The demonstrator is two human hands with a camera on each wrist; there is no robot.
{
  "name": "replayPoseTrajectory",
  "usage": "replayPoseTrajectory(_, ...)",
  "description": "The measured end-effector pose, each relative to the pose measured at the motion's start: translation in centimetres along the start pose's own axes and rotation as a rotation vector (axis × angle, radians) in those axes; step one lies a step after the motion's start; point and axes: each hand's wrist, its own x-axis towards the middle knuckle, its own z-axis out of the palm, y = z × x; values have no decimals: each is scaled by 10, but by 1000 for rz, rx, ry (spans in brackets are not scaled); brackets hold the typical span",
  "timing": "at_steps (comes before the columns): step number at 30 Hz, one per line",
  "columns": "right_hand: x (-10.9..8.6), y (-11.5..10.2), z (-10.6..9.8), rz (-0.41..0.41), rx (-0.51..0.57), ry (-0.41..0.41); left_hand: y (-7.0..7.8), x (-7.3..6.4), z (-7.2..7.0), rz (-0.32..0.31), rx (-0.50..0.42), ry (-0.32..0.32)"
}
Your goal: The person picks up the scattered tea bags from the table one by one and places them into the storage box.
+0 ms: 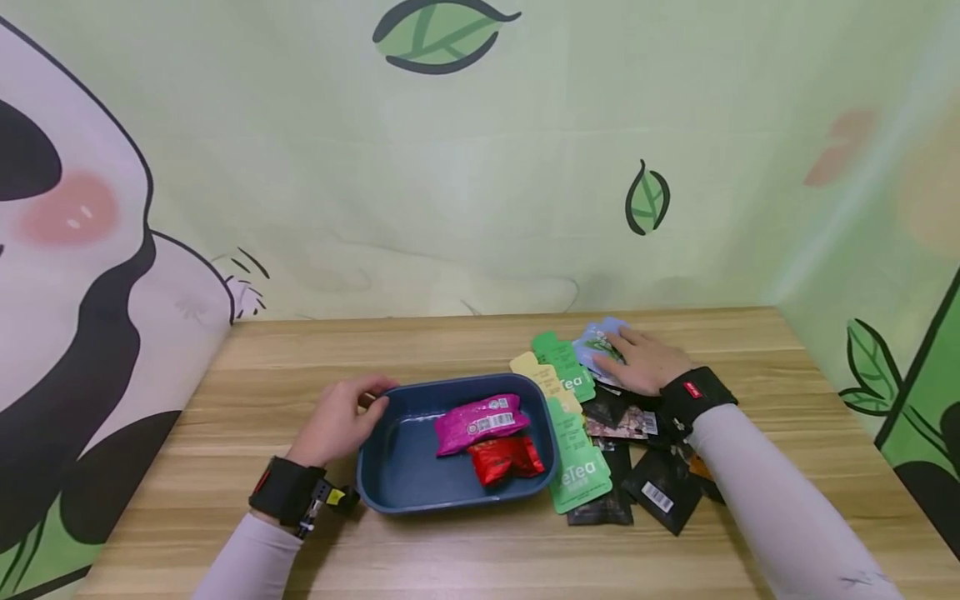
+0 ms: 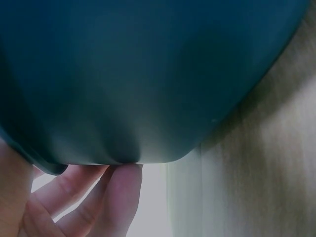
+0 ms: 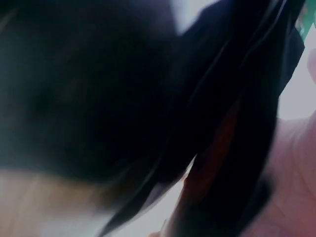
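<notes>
My left hand (image 1: 339, 421) holds the left end of a dark blue plastic tray (image 1: 401, 462), thumb and fingers at its rim. From below, the left wrist view shows fingertips (image 2: 123, 190) against the tray's wall. Inside the tray lie a magenta packet (image 1: 480, 423) and a red packet (image 1: 504, 461). To the right, my right hand (image 1: 648, 364) rests on a light blue packet (image 1: 600, 346), fingers extended over it. Black packets (image 3: 232, 123) crowd the right wrist view, close by the palm, and hide most of the fingers there.
Beside the tray spreads a pile with green packets (image 1: 576, 462), a cream packet (image 1: 542, 377), and black packets (image 1: 663, 490). An orange packet (image 1: 701, 468) peeks out under the right forearm. The wooden table (image 1: 300, 346) meets a printed cloth backdrop (image 1: 480, 208) behind.
</notes>
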Motion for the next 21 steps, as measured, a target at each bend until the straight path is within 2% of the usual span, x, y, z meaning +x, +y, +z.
replayPoseTrajectory(6,-5,11,-3,33,-16,7,1,0,-1,-2,11,-7)
replayPoseTrajectory(10,0,8,-4,36,-40,51,1,-1,-2,-7,11,-7)
replayPoseTrajectory(16,13,-6,-6,-53,-94,111,1,0,-1,5,16,2)
replayPoseTrajectory(21,21,-13,-7,-104,-79,87,1,-1,-1,7,7,4)
